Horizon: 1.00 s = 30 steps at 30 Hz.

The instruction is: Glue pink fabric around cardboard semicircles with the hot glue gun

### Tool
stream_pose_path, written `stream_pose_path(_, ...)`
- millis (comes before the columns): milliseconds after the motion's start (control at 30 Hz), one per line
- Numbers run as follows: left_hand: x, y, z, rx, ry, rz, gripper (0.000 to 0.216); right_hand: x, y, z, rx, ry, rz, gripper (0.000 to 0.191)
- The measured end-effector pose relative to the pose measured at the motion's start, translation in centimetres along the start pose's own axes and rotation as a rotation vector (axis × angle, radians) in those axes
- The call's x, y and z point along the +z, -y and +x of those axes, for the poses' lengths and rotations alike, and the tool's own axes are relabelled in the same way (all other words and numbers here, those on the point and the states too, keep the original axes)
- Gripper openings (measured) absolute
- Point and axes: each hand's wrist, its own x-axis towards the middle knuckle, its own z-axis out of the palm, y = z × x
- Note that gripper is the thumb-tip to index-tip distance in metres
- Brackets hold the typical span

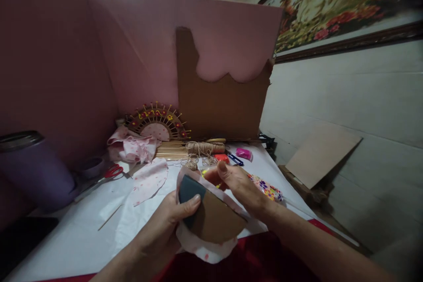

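Note:
A half-round piece of cardboard point(218, 218), brown with a dark blue end, lies over a pale pink-dotted cloth point(213, 249) whose edge sticks out all round it. My left hand point(178, 209) grips both at the left, thumb on top of the blue part. At the upper edge is my right hand point(239, 185), its thumb raised and fingers partly behind the cloth rim; whether they pinch the cloth is hidden. A second cut piece of dotted cloth point(150, 180) rests on the table to the left.
Red-handled scissors point(114, 171) and a thin stick point(110, 217) lie on the left of the white-covered table point(82, 238). Behind are a twine roll point(206, 147), wooden sticks point(172, 150), crumpled cloth point(132, 145) and a decorated fan point(157, 123). A purple container point(36, 172) stands left.

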Motion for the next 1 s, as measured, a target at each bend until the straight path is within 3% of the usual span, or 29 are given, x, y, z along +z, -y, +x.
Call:
stream_pose_path(67,0.0,-0.6,0.1,0.034,-0.047,0.008,0.022,-0.8,-0.4,-0.2,0.146,0.095,0.109,0.084)
stream_pose_path(133,-0.1,-1.2,0.1,0.065,-0.119,0.023,0.021,-1.4,-0.8,-0.5,0.224,0.096,0.169,0.087)
stream_pose_path(267,-0.2,-2.1,0.3,0.108,-0.230,0.040,0.026,-1.8,-1.0,-1.1,0.199,0.005,0.202,0.084)
stream_pose_path(467,-0.7,-2.2,0.8,0.122,-0.300,0.068,0.025,-1.9,-1.5,-1.0,0.163,-0.051,0.254,0.075)
stream_pose_path(600,-0.7,-2.0,0.9,0.145,-0.316,0.070,0.024,-1.9,-1.8,-0.9,0.133,-0.027,0.213,0.062)
stream_pose_path(800,-0.3,-1.8,0.8,0.146,-0.288,0.094,0.032,-1.3,-1.2,-1.4,0.157,-0.065,0.092,0.022)
stream_pose_path(1000,0.5,-2.0,0.1,0.248,-0.289,0.104,0.048,-0.8,-0.8,-2.1,-0.044,-0.195,-0.132,0.009)
